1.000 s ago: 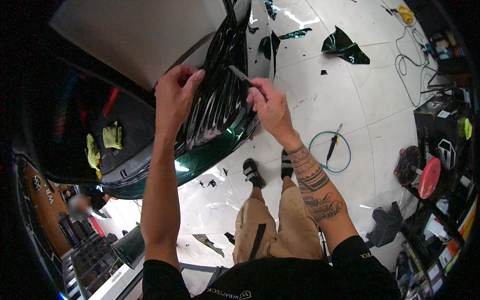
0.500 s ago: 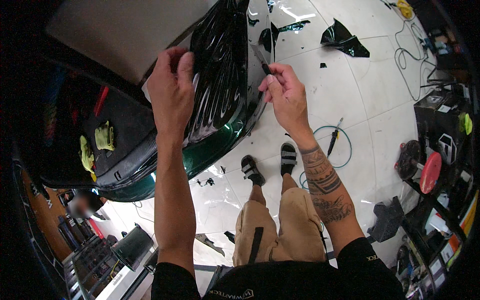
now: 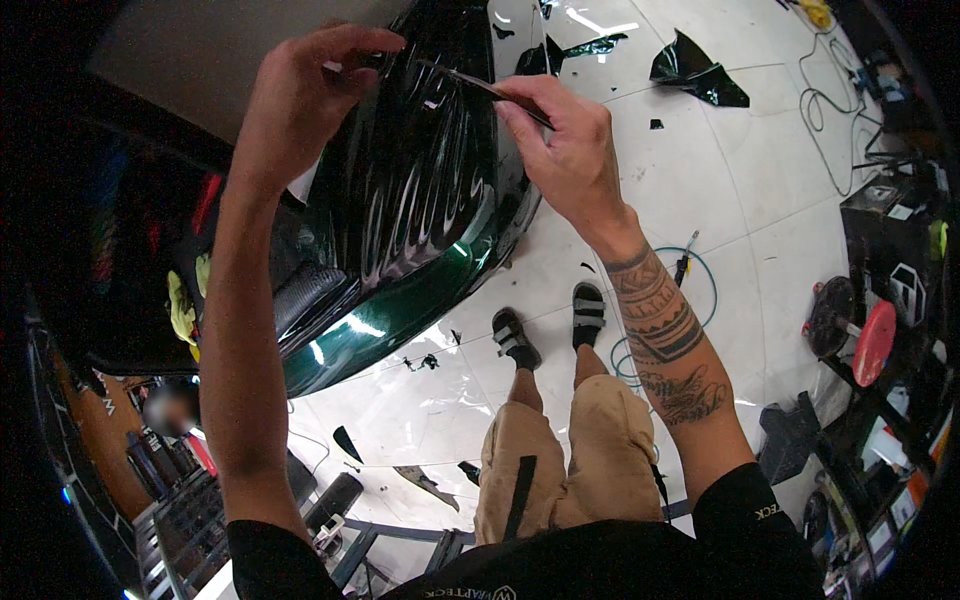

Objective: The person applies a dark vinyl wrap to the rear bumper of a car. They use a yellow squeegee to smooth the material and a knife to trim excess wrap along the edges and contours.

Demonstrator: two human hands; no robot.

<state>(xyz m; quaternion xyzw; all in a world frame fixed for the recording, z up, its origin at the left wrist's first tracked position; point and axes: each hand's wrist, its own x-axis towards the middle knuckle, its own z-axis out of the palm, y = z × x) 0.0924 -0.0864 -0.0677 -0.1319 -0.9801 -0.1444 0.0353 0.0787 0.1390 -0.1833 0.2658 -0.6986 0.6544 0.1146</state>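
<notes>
A slim utility knife (image 3: 490, 90) is gripped in my right hand (image 3: 572, 140), its blade pointing left over the wrinkled dark film (image 3: 425, 180). This glossy film lies in folds along the corner of a car body, above a smooth dark green panel (image 3: 390, 330). My left hand (image 3: 305, 95) hovers at the film's left side, thumb and forefinger apart, with nothing visible between them. Whether its fingertips touch the film I cannot tell.
Dark film scraps (image 3: 700, 72) lie on the pale tiled floor. A teal hose (image 3: 714, 290) loops right of my feet. At the right stand shelves and a red disc (image 3: 874, 344). Yellow-green cloths (image 3: 181, 310) rest at the car's left. Another person (image 3: 172, 408) is at far left.
Both hands have moved up in the picture, the left one also leftward. The knife has swung from beside the film's right edge to lie across it. My left fingers have spread apart.
</notes>
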